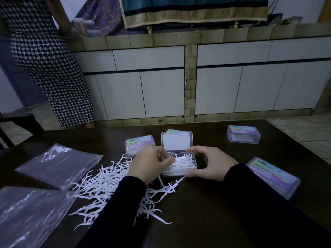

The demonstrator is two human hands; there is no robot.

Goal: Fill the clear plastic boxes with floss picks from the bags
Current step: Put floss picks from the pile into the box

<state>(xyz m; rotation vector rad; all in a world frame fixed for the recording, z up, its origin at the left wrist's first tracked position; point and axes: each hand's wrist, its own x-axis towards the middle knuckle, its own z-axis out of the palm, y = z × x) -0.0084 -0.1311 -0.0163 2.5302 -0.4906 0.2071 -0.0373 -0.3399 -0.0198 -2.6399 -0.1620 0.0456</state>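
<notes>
Head view: picks [176,162] are pinched into the open box [180,166] by the left hand [149,164]; the right hand [211,164] clamps it. Overfilling (pile stands proud) risks spillage onto the desk [206,203].

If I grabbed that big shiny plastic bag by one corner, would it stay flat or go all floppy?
Probably floppy: the plastic bag is thin, see-through film with wrinkles catching the light, so it would likely droop. It lies flat with nothing visible inside, so it is probably very light. Its glossy surface may slide easily on the dark table.
</notes>
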